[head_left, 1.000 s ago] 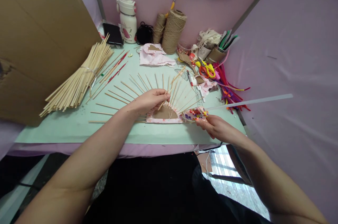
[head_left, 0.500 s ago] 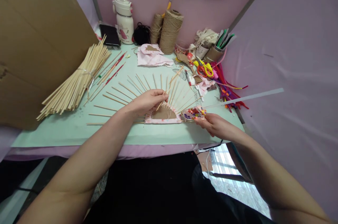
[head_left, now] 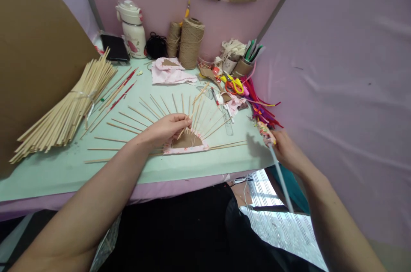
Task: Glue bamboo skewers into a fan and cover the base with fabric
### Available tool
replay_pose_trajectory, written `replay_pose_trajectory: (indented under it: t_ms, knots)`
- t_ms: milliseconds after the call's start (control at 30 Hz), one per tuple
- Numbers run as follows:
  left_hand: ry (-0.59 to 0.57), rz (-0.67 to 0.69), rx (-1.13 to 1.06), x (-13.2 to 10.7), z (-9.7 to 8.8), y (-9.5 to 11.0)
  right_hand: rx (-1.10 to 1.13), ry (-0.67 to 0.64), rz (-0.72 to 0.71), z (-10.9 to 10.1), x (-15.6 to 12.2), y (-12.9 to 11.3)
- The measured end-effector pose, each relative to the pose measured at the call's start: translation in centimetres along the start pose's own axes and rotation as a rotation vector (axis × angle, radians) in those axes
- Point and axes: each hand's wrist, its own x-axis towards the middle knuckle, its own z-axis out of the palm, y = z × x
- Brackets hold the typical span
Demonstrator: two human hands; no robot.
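Note:
On the table, a half-round cardboard piece [head_left: 186, 140] with pink-and-white cloth edging has thin wooden sticks fanned out from its curved side. My left hand [head_left: 171, 126] is closed in a pinch on a wooden stick [head_left: 183, 131] at the top of the curve; the fingers partly cover where it meets the cardboard. Off the table's right side, my right hand [head_left: 284, 148] is wrapped round a flower-patterned glue gun [head_left: 266, 134]. A long translucent glue stick [head_left: 282, 180] juts from it, pointing down toward me.
A tied bundle of wooden sticks [head_left: 67, 107] lies at left. Along the back stand a white bottle [head_left: 133, 32], black yarn [head_left: 156, 45] and twine spools [head_left: 191, 43]. Scissors [head_left: 233, 84], pink cloth scraps [head_left: 173, 75] and coloured pipe cleaners [head_left: 260, 107] lie farther right.
My right hand has moved right, away from the fan of sticks, turning the glue gun so its glue stick swings from pointing right to pointing down. My left hand keeps its pinch.

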Motion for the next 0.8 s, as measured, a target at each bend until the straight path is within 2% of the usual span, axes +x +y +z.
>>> replay_pose_trajectory:
  t_ms: [100,233,367,433,500,533,600,633,733,800]
  knots:
    - [0.004,-0.012,0.04,0.1,0.0,-0.2,-0.141,-0.151,0.017,2.3,-0.4,2.1]
    - [-0.014,-0.012,0.021,0.4,-0.1,-0.5,-0.224,-0.191,0.031,4.0,0.2,2.3]
    - [-0.017,-0.03,0.007,0.5,-0.1,-0.4,-0.256,-0.191,0.042,3.5,1.5,2.3]
    - [-0.032,-0.018,0.006,0.4,-0.1,-0.3,-0.265,-0.095,0.019,2.2,1.9,1.7]
    - [-0.094,-0.007,0.026,0.1,-0.1,-0.3,-0.227,0.101,-0.076,0.4,2.3,-0.4]
    - [-0.144,-0.004,0.045,0.0,-0.1,-0.3,-0.171,0.209,-0.17,-0.5,2.5,-2.0]
    - [-0.274,0.008,0.104,-0.3,0.0,-0.2,-0.043,0.373,-0.349,-2.1,3.1,-6.4]
    - [-0.341,0.019,0.14,-0.5,0.0,-0.2,0.009,0.413,-0.452,-2.6,3.5,-8.9]
    - [-0.47,0.058,0.234,-0.9,0.0,-0.2,0.073,0.337,-0.77,-2.8,5.1,-15.6]
    - [-0.467,0.069,0.248,-1.0,0.1,-0.1,0.061,0.241,-0.841,-2.0,6.1,-18.3]
